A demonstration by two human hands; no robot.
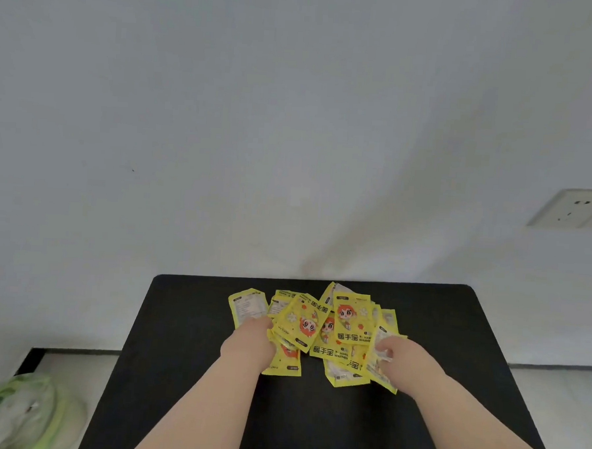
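1. Green-and-white plastic bag. Lies on the floor beyond the near left corner of the table; not handled.

2. Black rectangular table. Carries all the stock listed below; both forearms are extended over its near edge.

3. Left hand. Set against the left flank of the heap. The fingertips are covered by a tilted sachet, so whether the grip is closed on anything cannot be told.

4. Right hand. Fingers are curled inward, and the grip is clenched on the outermost sachet at the right flank of the heap.

5. Heap of yellow foil hand-warmer sachets. Loosely piled and overlapping, midway along the table's far edge. Some are turned print side up, others show the reverse.

Step judged in hand: the heap is being gathered or sorted from both flanks. For the next move, a firm hold by the left grip is required, and slippery neighbouring sachets are to be kept from being dragged along.

6. White wall socket plate. Fixed to the wall, past the far right corner.
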